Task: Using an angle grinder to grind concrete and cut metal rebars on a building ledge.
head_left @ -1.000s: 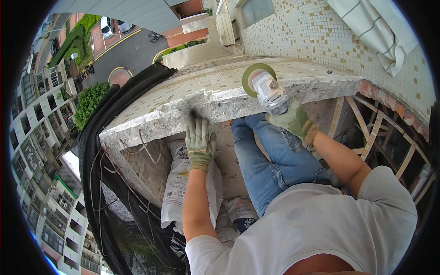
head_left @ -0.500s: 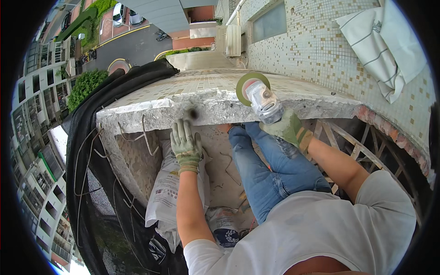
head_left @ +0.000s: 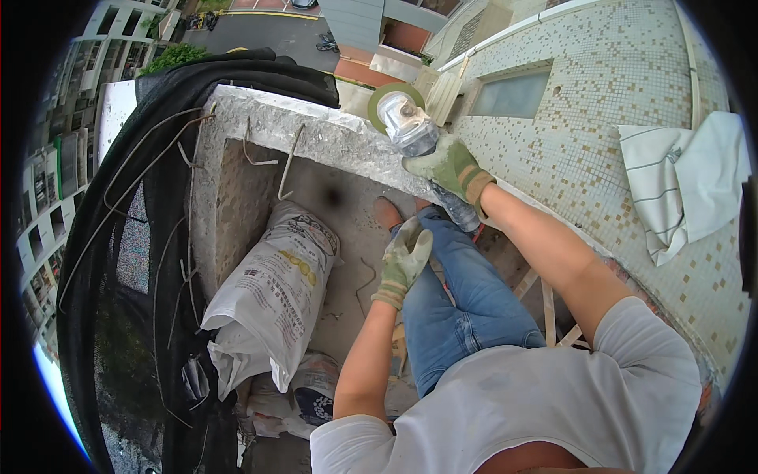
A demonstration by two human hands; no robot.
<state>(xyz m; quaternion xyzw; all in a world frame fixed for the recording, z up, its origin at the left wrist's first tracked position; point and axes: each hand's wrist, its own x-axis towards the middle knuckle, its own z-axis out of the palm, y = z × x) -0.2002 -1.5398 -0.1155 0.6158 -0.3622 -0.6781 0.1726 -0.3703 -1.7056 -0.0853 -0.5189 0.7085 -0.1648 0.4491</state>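
Head view places the angle grinder (head_left: 412, 131) (likely rigid and front-heavy, best held by its body, clear of the disc (head_left: 380, 99)) at the concrete parapet's (head_left: 332, 133) broken edge, right hand (head_left: 452, 164) gripping it, left hand (head_left: 405, 259) loosely curled, seemingly empty, over the jeans (head_left: 466, 304).

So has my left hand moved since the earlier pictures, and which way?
Yes. Judged against the broken concrete edge, your left hand has drawn back toward your body and to the right, now overlapping your jeans in view.
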